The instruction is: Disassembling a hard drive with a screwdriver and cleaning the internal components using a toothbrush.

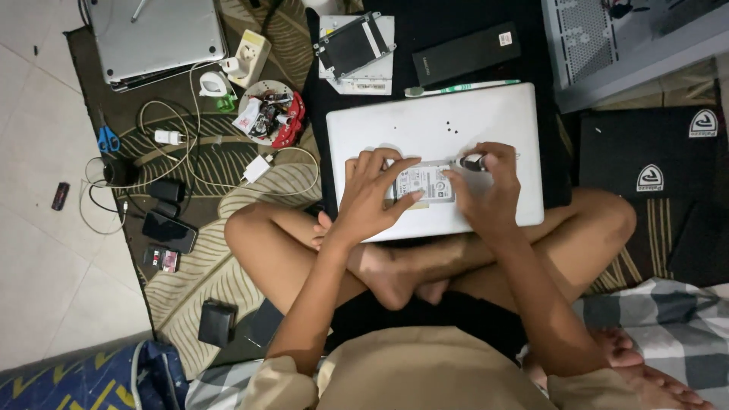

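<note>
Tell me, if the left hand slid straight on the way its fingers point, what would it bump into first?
Probably the right hand. The left hand lies on the hard drive, fingers aimed right and slightly away, toward the right hand at the drive's other end.

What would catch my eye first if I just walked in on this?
Probably the white closed laptop on the seated person's crossed legs, with a hard drive lying on it. The left hand steadies the drive while the right hand works at its edge. Left of them, cables and chargers litter the patterned rug.

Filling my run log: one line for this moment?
left hand: steadies hard drive | right hand: small tool at drive corner | base: white laptop
</note>
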